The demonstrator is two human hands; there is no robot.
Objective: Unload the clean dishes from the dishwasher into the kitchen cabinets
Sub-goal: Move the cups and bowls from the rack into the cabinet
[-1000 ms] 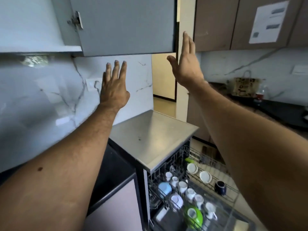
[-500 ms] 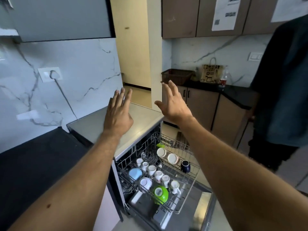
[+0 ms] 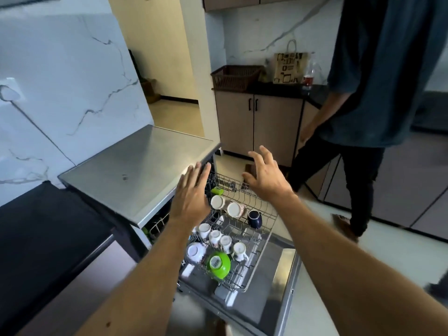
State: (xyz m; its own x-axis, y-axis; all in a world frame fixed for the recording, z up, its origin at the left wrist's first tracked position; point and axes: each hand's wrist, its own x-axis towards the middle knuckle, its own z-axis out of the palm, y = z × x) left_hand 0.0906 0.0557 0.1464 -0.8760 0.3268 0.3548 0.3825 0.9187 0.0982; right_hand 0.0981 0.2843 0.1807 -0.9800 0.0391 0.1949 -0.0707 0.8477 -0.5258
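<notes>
Dishes: white cups (image 3: 219, 238), green bowl (image 3: 218, 263) and navy mug (image 3: 254, 218), upturned to drain in the pulled-out rack (image 3: 265, 220), below both hands.
Left hand (image 3: 191, 197): fingers (image 3: 197, 172) straight, close together, empty, over the rack's near-left cups.
Right hand (image 3: 266, 179): fingers (image 3: 259, 158) spread, empty, above the rack's far edge.
Counter (image 3: 135, 163): steel, bare, left of the fingers.
Bystander (image 3: 378, 93): standing right, well apart.
</notes>
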